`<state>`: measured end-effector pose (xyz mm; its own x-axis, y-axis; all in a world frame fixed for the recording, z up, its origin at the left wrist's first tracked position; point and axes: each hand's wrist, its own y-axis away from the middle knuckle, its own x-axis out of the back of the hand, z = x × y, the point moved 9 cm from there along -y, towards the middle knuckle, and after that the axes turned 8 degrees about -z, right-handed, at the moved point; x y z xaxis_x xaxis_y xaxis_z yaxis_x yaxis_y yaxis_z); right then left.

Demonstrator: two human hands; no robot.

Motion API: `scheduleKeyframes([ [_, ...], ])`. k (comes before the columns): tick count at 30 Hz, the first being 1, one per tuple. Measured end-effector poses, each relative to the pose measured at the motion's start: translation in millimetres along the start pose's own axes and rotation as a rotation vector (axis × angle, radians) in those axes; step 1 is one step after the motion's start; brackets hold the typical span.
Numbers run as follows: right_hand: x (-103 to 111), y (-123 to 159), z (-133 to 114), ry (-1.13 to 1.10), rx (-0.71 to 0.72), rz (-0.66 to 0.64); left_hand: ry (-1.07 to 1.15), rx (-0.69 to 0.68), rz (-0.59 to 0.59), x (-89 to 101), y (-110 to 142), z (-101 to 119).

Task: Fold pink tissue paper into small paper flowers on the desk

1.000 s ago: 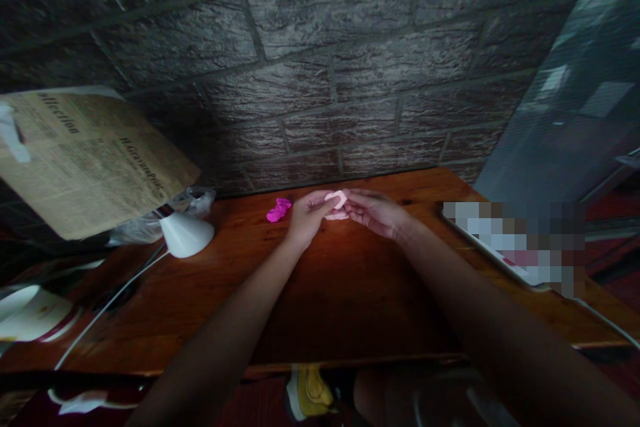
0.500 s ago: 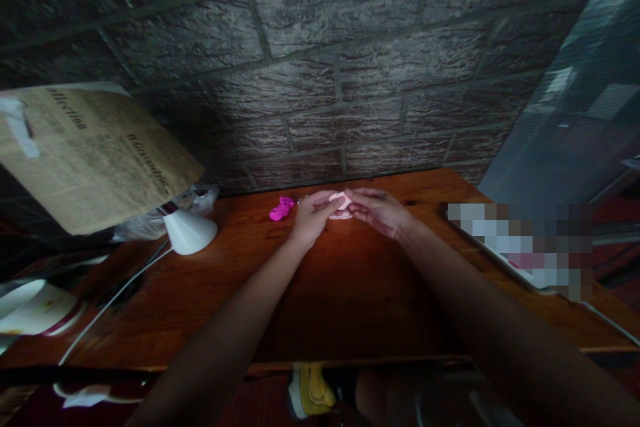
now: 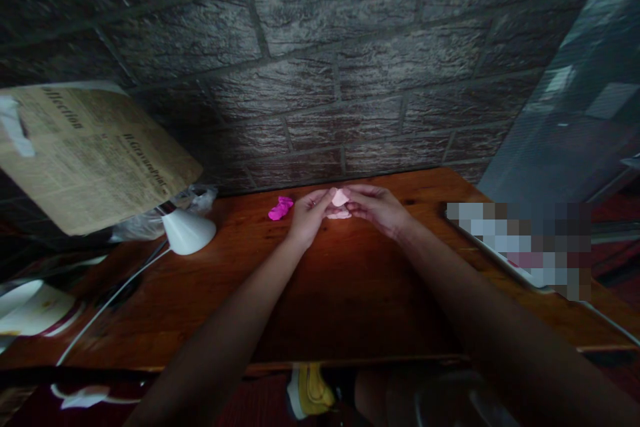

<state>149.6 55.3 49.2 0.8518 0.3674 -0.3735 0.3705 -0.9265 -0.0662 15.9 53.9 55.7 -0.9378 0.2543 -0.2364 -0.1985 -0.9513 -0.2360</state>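
Note:
A small, flat-looking pale pink piece (image 3: 340,197) is held up between the fingertips of both hands; I cannot make out whether it is paper or clay. My left hand (image 3: 307,219) pinches its left side, thumb toward me. On the right edge, the thumb and fingers of my right hand (image 3: 379,209) are closed. Just below the fingertips lies more pale pink material (image 3: 339,215), partly hidden by the hands. A crumpled bright magenta lump (image 3: 281,208) rests on the wooden table (image 3: 350,293), left of my left hand.
At left stands a lamp with a white base (image 3: 189,232) and a newsprint shade (image 3: 100,153); its cord crosses the table. A white cup-like container (image 3: 40,310) is at the far left. A blurred-out flat object (image 3: 520,253) lies at right. The stone wall (image 3: 320,93) borders the back.
Both hands have stayed in place over the table. The pale pink piece between the fingertips has turned slightly and sits a little higher, showing more of the material below.

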Motion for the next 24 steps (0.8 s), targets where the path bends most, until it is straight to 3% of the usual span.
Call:
scheduleKeyframes([
  [8, 2.5, -1.6, -13.5, 0.189, 0.142, -0.018, -0.017, 0.058, -0.026, 1.0, -0.2, -8.3],
  [16, -11.7, 5.4, -27.5, 0.574, 0.365, -0.061, -0.056, 0.014, 0.011, 3.1, -0.1, -1.5],
  [24, -15.6, 8.8, -31.9, 0.524, 0.388, -0.063, -0.089, -0.028, 0.026, 1.5, -0.5, 1.6],
])
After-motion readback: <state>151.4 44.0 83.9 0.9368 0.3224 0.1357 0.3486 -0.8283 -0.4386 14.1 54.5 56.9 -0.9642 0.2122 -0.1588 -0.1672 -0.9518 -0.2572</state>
